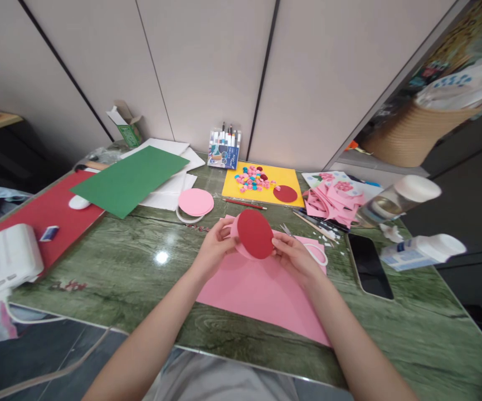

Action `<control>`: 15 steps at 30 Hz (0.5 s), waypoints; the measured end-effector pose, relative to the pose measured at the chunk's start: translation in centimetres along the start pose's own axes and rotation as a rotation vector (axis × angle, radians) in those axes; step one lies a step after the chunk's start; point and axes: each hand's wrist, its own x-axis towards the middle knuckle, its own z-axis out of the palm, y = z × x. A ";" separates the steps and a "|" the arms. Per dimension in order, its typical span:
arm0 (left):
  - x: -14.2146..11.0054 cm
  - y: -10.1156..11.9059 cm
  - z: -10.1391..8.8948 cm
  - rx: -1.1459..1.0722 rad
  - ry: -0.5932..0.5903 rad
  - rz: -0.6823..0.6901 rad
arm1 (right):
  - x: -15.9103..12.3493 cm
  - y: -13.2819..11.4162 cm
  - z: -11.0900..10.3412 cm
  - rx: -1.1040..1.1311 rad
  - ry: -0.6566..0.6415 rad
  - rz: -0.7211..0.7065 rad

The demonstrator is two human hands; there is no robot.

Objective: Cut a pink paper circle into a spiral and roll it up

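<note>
Both hands are raised over the near middle of the green table (140, 289). The left hand (218, 245) has thumb and fingers clamped on the left edge of a pink disc (243, 253), the thumb tip at the rim of the red disc (255, 234) lying in front of it. The right hand (295, 256) pinches the right edge of the red disc; whether its fingers also take in the pink disc behind, I cannot tell. The two discs overlap, tilted, with a slim pink margin showing at left and below.

Under the hands lies a large pink sheet (261, 295), with white-handled scissors (325, 257) near its right side, partly behind the right hand. To the far left of the hands, a stack of pink discs (196, 201) rests over a white ring (180, 216). Farther left is a green sheet (134, 178). Straight beyond the hands, a yellow sheet (232, 192) carries small coloured balls (253, 178) and another red disc (285, 194), with a red pencil (244, 204) along its near edge. Pink scraps (335, 200) are heaped to its right, and a dark-screened phone (369, 266) lies nearer, on the right
</note>
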 end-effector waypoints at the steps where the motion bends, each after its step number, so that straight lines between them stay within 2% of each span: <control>1: 0.0 -0.1 0.0 0.051 0.014 0.007 | 0.0 -0.1 0.0 -0.047 0.027 -0.015; 4: 0.0 -0.4 0.1 0.209 0.066 0.033 | 0.0 -0.4 0.3 -0.234 0.103 -0.081; 8: 0.2 -1.1 -0.1 0.312 0.078 0.133 | -0.2 -0.8 0.5 -0.391 0.114 -0.130; 12: 0.3 -1.3 -0.2 0.374 0.076 0.244 | 0.0 -0.9 -0.3 -0.429 0.085 -0.133; 15: 0.1 -1.1 -0.1 0.476 0.068 0.272 | 0.0 -1.1 -0.8 -0.374 0.063 -0.104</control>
